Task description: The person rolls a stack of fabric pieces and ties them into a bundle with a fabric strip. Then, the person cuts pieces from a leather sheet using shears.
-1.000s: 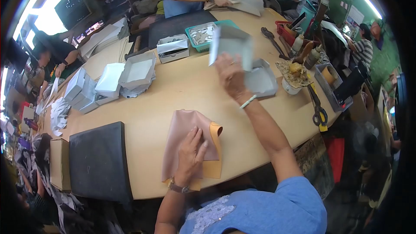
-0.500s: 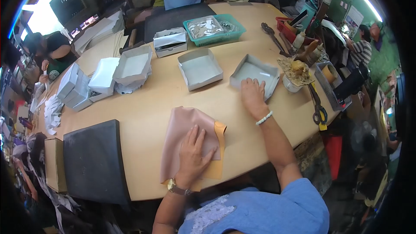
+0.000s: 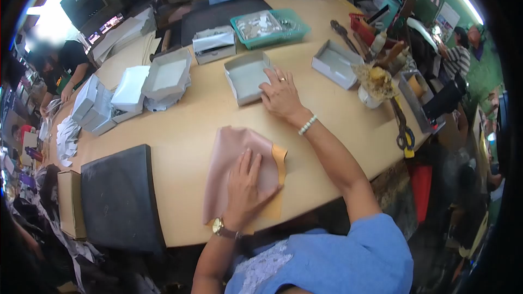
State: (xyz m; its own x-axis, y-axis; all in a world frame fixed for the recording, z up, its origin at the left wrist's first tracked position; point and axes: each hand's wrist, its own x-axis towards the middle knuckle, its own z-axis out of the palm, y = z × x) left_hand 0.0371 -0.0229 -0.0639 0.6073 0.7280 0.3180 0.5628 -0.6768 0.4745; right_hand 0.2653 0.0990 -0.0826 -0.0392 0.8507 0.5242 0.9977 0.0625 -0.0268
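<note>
My left hand lies flat with fingers stretched on a piece of dusty-pink leather-like material. Under it, a yellow-orange sheet sticks out at the right and bottom. At the right wall of a shallow open cardboard box is my right hand, its fingers apart and the tips at the rim. Whether it grips the wall cannot be made out. A second shallow box sits farther right.
Several white boxes stand at left beside a black board. A teal basket is at the back. Scissors, a glue-crusted pot and a grey bin line the right. Other people work around the table.
My right hand has left the right-hand box and moved left to the middle one. The right-hand box now sits farther back and to the right. My left hand stays on the pink material.
</note>
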